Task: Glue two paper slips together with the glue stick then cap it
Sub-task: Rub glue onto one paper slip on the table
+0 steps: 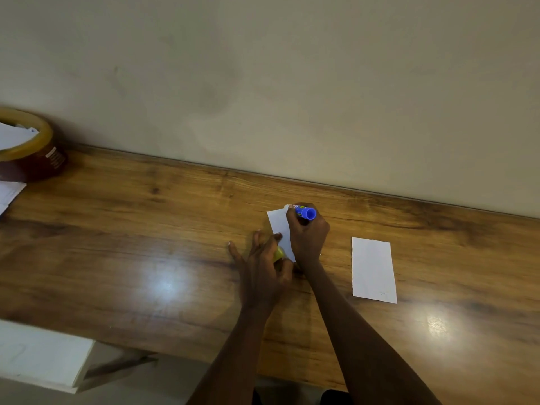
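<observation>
My right hand grips a blue glue stick, its white tip lying on the far end of a white paper slip on the wooden desk. My left hand presses the near left part of that slip with fingers spread, and a yellow-green cap is tucked under its palm. A second white paper slip lies flat to the right, apart from both hands.
A brown jar with a yellow rim, stuffed with paper, stands at the far left against the wall. White papers lie beside it. A white block sits below the desk's near left edge. The wall runs along the desk's far edge.
</observation>
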A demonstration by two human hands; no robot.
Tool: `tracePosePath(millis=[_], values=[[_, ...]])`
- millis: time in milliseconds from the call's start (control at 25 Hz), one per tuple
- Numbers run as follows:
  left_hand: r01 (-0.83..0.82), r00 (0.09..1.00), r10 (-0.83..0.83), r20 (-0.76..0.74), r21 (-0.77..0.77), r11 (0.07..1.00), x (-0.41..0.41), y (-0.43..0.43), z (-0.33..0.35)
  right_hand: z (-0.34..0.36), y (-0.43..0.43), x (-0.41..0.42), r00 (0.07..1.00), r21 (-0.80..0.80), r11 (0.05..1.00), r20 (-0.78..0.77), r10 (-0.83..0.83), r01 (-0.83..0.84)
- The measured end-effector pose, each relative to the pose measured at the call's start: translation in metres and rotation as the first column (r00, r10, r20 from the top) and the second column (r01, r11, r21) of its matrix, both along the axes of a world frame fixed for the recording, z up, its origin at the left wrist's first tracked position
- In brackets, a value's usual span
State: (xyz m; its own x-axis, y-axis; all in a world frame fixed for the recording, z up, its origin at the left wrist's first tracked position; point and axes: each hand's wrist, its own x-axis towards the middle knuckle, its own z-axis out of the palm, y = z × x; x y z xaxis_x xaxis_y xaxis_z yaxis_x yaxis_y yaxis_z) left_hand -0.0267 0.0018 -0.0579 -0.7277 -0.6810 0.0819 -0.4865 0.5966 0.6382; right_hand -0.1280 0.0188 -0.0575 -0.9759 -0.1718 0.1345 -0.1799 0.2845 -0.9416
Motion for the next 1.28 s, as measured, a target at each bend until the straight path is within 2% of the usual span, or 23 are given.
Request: tracePosePath(millis=[320, 400, 480, 600, 680, 720, 840, 960, 1120, 1280], values=[[0.001, 1.0, -0.001, 0.007, 0.0, 1.0, -0.001, 0.0, 0.001, 0.016, -0.001, -0.002, 0.97, -0.089, 0.969, 0.103, -0.221, 0.231], [0.01, 1.0, -0.01, 0.016, 0.005, 1.0, -0.001, -0.001, 0.0, 0.024, 0.002, 0.002, 0.981, -0.111, 0.976, 0.056, -0.184, 0.19], [0.028, 0.999, -0.028, 0.041, -0.011, 1.0, -0.001, -0.002, -0.002, 0.03, 0.006, 0.011, 0.994, -0.031, 0.995, -0.042, -0.096, 0.095], [0.04, 0.998, -0.04, 0.039, -0.023, 0.999, -0.001, -0.004, -0.004, 0.034, 0.015, 0.022, 0.993, 0.02, 0.997, -0.091, -0.07, 0.072], [0.037, 0.998, -0.036, 0.044, -0.019, 0.999, 0.0, -0.003, -0.003, 0.03, 0.023, 0.026, 0.996, 0.153, 0.988, -0.084, 0.009, 0.004], [0.03, 0.999, -0.03, 0.027, -0.011, 0.999, 0.0, -0.003, -0.002, 0.025, 0.028, 0.028, 0.995, 0.244, 0.967, -0.034, 0.089, -0.078], [0.014, 0.999, -0.014, -0.039, 0.0, 1.0, 0.0, 0.0, 0.0, 0.014, 0.037, 0.022, 0.947, 0.458, 0.83, 0.103, 0.305, -0.318], [0.015, 0.998, -0.015, -0.06, -0.001, 1.0, 0.002, 0.001, 0.0, 0.014, 0.04, -0.005, 0.867, 0.597, 0.674, 0.076, 0.492, -0.435], [0.031, 0.999, -0.03, -0.046, 0.017, 0.999, 0.001, 0.001, 0.002, 0.027, 0.037, -0.035, 0.688, 0.629, 0.467, 0.154, 0.709, -0.622], [0.031, 0.998, -0.029, -0.06, 0.04, 0.999, 0.001, 0.0, 0.003, 0.036, 0.033, -0.05, 0.55, 0.646, 0.302, 0.219, 0.806, -0.701]])
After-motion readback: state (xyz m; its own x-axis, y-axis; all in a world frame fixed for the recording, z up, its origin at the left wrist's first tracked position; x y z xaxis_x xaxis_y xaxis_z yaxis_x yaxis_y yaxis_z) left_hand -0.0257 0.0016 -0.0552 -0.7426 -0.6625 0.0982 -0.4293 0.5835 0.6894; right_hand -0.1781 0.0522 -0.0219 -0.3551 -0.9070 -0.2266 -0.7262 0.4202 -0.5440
